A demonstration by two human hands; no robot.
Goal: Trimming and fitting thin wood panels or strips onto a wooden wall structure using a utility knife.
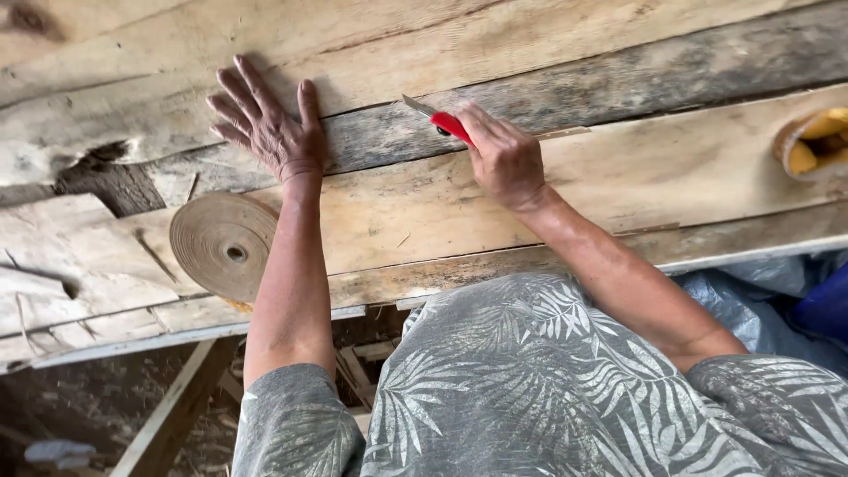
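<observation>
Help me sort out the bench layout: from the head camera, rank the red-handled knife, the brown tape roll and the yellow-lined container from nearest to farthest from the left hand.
Measured from the left hand, flat on the planks:
1. Brown tape roll, just below it, beside the forearm.
2. Red-handled knife, to its right, gripped in the right hand.
3. Yellow-lined container, at the far right edge.

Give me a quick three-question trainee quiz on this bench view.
1. True or false: the left hand lies flat on the wooden planks.
2. What does the right hand hold?
3. The brown tape roll lies: A) left of the left forearm, B) under the right hand, C) on the floor.

Key: 1 true. 2 a red-handled utility knife, blade pointing left. 3 A.
</observation>
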